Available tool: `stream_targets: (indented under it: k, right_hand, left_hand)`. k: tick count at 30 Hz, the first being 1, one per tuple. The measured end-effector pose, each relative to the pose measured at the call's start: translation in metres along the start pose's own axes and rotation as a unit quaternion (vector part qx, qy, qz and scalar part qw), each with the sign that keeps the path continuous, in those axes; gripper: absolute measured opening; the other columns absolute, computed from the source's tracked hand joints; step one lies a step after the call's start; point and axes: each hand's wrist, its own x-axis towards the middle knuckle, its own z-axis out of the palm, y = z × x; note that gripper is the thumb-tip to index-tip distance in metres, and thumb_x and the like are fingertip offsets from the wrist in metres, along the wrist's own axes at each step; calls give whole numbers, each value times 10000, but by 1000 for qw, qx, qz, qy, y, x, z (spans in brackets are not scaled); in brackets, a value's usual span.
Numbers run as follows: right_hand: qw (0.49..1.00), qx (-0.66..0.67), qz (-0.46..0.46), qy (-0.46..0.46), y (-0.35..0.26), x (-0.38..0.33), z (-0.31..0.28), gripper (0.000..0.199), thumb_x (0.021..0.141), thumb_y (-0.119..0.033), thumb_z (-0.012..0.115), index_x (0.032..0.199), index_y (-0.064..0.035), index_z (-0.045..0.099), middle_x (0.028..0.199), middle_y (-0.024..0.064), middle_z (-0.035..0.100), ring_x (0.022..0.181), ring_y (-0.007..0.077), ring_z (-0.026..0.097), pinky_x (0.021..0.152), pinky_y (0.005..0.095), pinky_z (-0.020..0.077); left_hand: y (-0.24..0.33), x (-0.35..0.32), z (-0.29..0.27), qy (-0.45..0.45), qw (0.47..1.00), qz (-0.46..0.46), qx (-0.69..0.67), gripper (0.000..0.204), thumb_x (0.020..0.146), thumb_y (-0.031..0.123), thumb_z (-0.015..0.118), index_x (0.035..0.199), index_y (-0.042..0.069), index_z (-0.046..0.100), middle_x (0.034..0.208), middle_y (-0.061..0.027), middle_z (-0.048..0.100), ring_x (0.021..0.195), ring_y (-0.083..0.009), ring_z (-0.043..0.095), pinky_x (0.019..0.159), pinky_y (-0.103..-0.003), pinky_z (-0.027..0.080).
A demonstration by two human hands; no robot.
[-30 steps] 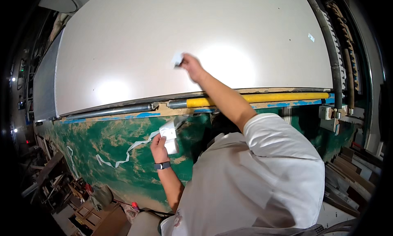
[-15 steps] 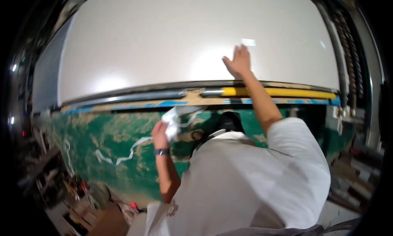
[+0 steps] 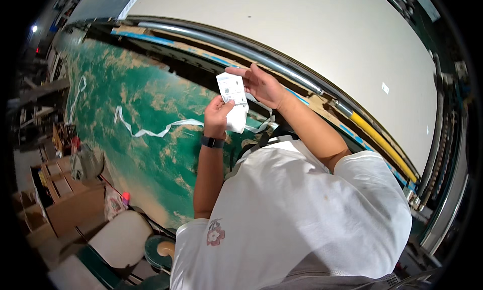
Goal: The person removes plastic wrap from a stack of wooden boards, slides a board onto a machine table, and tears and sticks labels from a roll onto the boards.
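Reaching over the white board (image 3: pixel 322 31) half a second ago, the right hand (image 3: pixel 264 86) is now hovering beside the roll of labels (image 3: pixel 236 120) at the middle of the frame. The board is now slanting across the upper right, and the small label (image 3: pixel 385 88) that was just beyond the fingertips is lying alone on it, toward the right edge. The left hand (image 3: pixel 216 116) is pinching the roll, its thumb pressing on the front. The right hand is holding its fingers extended and loosely spread; whether they are touching the roll's top edge, I cannot tell. The left forearm is rising nearly upright from the lower middle, a dark wristband (image 3: pixel 213 142) circling its wrist, while the right forearm is slanting up and leftward from the white sleeve (image 3: pixel 370 177).
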Motion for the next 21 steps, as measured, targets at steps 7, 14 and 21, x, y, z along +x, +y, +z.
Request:
stream_targets:
  k: [7, 14, 21]
  right_hand:
    - [998, -31, 30, -35, 8, 76, 37, 728, 951, -611, 288, 1369, -41, 460, 1347, 99, 505, 1188, 188, 469, 1013, 315, 320]
    - [999, -17, 16, -44, 8, 150, 21, 722, 960, -596, 281, 1372, -26, 448, 1348, 103, 504, 1180, 181, 480, 1020, 316, 322]
    - [999, -4, -39, -11, -18, 233, -16, 705, 969, -572, 296, 1375, -12, 438, 1334, 112, 506, 1196, 180, 456, 1017, 315, 332]
  left_hand:
    - [31, 3, -63, 105, 994, -5, 22, 222, 882, 45, 572, 1076, -61, 589, 951, -105, 672, 805, -144, 644, 708, -265, 514]
    - [55, 65, -111, 92, 996, 7, -4, 216, 879, 44, 579, 1070, -53, 598, 930, -79, 672, 751, -114, 622, 690, -246, 491]
    - [89, 151, -144, 64, 997, -32, 34, 192, 853, 24, 610, 1040, -14, 623, 896, -55, 666, 776, -94, 609, 690, -243, 479]
